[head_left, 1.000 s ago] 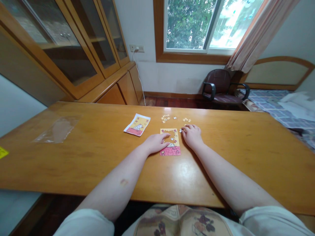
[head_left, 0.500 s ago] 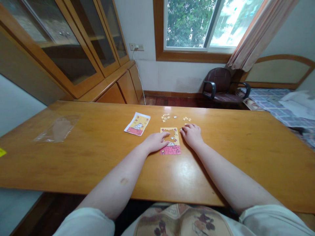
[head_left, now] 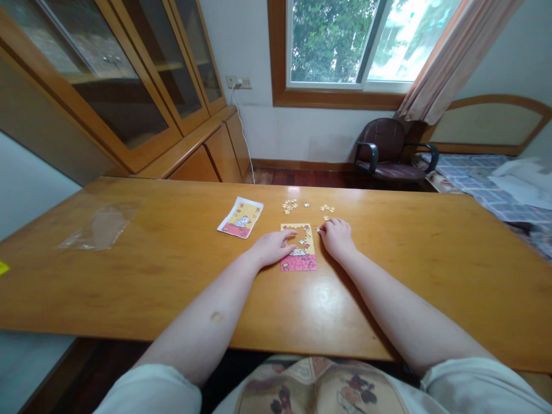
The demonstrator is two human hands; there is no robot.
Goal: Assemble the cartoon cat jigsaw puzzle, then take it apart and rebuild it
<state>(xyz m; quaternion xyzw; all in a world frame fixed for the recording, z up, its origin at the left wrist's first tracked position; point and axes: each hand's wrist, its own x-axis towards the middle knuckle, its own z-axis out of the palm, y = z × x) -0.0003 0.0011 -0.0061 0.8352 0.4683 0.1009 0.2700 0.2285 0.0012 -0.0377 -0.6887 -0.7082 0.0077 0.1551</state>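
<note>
A partly filled jigsaw puzzle point(head_left: 298, 263), pink below and yellow above, lies on the wooden table with a gap in its upper middle. My left hand point(head_left: 272, 248) rests over its left side, thumb and fingers apart, holding nothing. Just right of the puzzle, my right hand point(head_left: 337, 237) has its fingertips together at a small puzzle piece point(head_left: 318, 230). Loose pieces point(head_left: 290, 206) lie beyond the puzzle, and more pieces point(head_left: 327, 209) are past my right hand. The reference picture card point(head_left: 241, 217) lies to the left.
A clear plastic bag point(head_left: 103, 226) lies on the left of the wooden table point(head_left: 172, 287). Past the table stand a glass-door cabinet point(head_left: 190, 115), a dark armchair point(head_left: 383, 149) and a bed point(head_left: 483, 178) at the right.
The fingers of my right hand have drawn together by the small piece, which shows more at the fingertips. My left hand has hardly moved.
</note>
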